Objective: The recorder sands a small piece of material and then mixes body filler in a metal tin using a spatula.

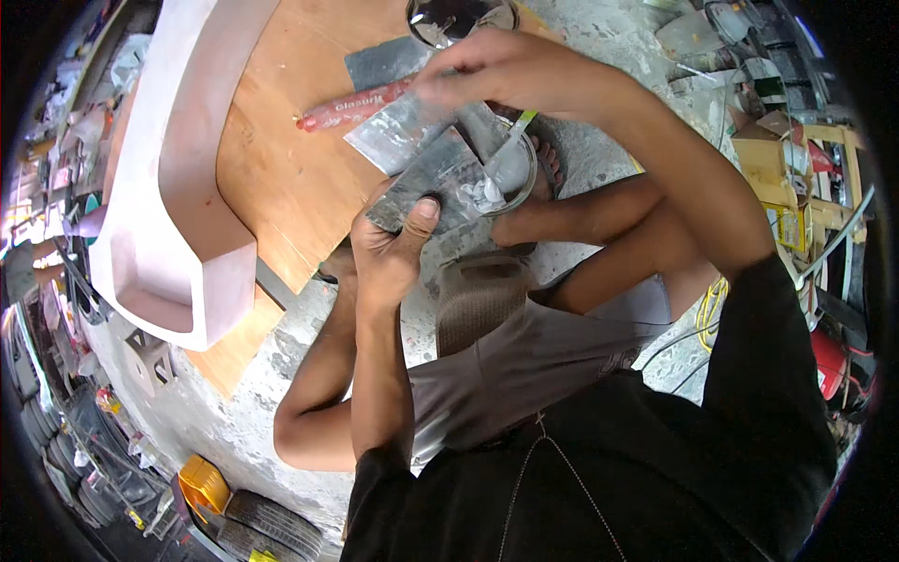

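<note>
My left hand (389, 248) grips a flat grey metal plate (431, 187), thumb pressed on top. Whitish putty (481, 194) is smeared near the plate's right corner. Over it, my right hand (482, 75) is closed on a thin metal putty spreader (393, 136); its fingers are partly smeared by motion. Just right of the plate, an open round tin (530, 187) holds grey-white paste and a pale scoop-like tool (508, 161) with a green end. Beyond the spreader lies a red tube (351, 109), partly behind my right hand.
A large whitish moulded part (178, 225) rests at left on a plywood board (281, 140). At the top stands a dark, shiny round tin (459, 19), near a dark grey sheet (379, 62). A woven-textured stool (482, 300) is between my legs. Tyres (272, 525) lie lower left.
</note>
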`<state>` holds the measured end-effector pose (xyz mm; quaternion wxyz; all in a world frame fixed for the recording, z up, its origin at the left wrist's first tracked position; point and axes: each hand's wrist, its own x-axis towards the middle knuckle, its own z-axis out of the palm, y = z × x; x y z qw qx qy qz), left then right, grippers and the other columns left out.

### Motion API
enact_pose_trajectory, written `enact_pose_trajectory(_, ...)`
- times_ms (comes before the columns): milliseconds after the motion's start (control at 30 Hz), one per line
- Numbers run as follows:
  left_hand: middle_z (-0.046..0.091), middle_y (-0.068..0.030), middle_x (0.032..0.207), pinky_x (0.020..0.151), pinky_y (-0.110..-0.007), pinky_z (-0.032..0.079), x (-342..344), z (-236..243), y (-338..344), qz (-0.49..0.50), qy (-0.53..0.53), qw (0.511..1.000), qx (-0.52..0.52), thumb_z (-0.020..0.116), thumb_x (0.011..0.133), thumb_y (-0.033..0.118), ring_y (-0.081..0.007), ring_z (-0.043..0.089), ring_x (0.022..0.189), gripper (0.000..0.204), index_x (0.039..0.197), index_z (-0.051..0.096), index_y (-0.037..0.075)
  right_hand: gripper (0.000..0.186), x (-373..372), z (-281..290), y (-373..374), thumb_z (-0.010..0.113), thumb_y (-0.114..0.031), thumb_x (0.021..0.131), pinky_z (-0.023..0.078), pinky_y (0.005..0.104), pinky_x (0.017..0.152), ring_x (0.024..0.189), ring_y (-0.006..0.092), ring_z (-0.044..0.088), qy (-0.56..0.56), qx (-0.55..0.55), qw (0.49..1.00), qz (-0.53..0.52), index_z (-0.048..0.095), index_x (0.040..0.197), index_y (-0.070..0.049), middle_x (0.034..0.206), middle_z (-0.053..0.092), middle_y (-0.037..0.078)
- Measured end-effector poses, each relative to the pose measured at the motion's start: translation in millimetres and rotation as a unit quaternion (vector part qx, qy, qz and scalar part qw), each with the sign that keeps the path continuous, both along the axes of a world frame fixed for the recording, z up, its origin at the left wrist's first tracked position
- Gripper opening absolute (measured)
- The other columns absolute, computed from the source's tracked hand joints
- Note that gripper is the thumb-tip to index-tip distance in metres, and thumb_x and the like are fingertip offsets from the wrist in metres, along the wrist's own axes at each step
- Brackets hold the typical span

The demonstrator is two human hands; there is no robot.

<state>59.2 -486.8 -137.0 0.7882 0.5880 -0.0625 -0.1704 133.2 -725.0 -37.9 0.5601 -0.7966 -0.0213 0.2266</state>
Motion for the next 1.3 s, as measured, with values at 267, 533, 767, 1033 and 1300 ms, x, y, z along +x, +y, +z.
enact_pose_trajectory(267,0.067,-0.0042,0.101,0.073,-0.026,0.049,-6.7,15.7,2.4,0.032,-0.044,0.997,0.050,0.070,0.096,0.021,-0.0100,0.060,0.085,0.036,0.121,0.061,-0.004,0.039,-4.4,-43.0,-47.6,0.069,-0.026,0.093,0.054,0.0319,0.087,0.100,0.0168,0.067,0.000,0.269,0.929,-0.253,0.064,0.122,-0.001,0.111,0.069,0.010)
enact_pose_trajectory(533,0.068,-0.0185,0.122,0.097,-0.047,0.053,9.1,53.5,0.0,-0.053,-0.471,0.869,0.143,0.077,0.077,0.007,-0.0397,0.065,0.115,0.039,0.116,0.071,0.011,0.042,-119.6,-40.6,-42.7,0.056,-0.012,0.094,0.052,0.0421,0.102,0.109,0.0284,0.068,0.298,0.581,0.716,-0.247,0.053,0.133,0.005,0.122,0.066,0.018)
enact_pose_trajectory(767,0.067,-0.0040,0.125,0.101,-0.054,0.051,12.6,77.9,-9.9,-0.179,-0.621,0.741,0.179,0.074,0.083,0.021,-0.0390,0.062,0.120,0.029,0.110,0.068,0.028,0.045,-128.2,-64.0,-12.7,0.055,-0.004,0.090,0.053,0.0422,0.098,0.109,0.0296,0.069,0.358,0.690,0.620,-0.105,0.052,0.133,0.007,0.122,0.067,0.022)
enact_pose_trajectory(1033,0.065,-0.0074,0.126,0.091,-0.046,0.056,-7.9,39.0,21.5,-0.201,-0.622,0.697,0.295,0.072,0.082,0.009,-0.0365,0.060,0.121,0.025,0.105,0.070,0.019,0.050,-126.1,-33.7,-35.8,0.059,-0.009,0.087,0.056,0.0409,0.092,0.100,0.0306,0.071,0.234,0.735,0.626,-0.113,0.052,0.133,0.008,0.117,0.068,0.022)
enact_pose_trajectory(1300,0.066,-0.0119,0.115,0.095,-0.037,0.053,-52.8,50.0,37.4,0.204,0.122,0.959,-0.154,0.063,0.098,0.010,-0.0193,0.065,0.103,0.033,0.127,0.056,-0.005,0.041,-143.1,-55.4,-4.7,0.060,-0.007,0.097,0.051,0.0440,0.098,0.110,0.0281,0.065,-0.058,0.402,0.872,-0.272,0.052,0.135,0.005,0.127,0.062,0.016)
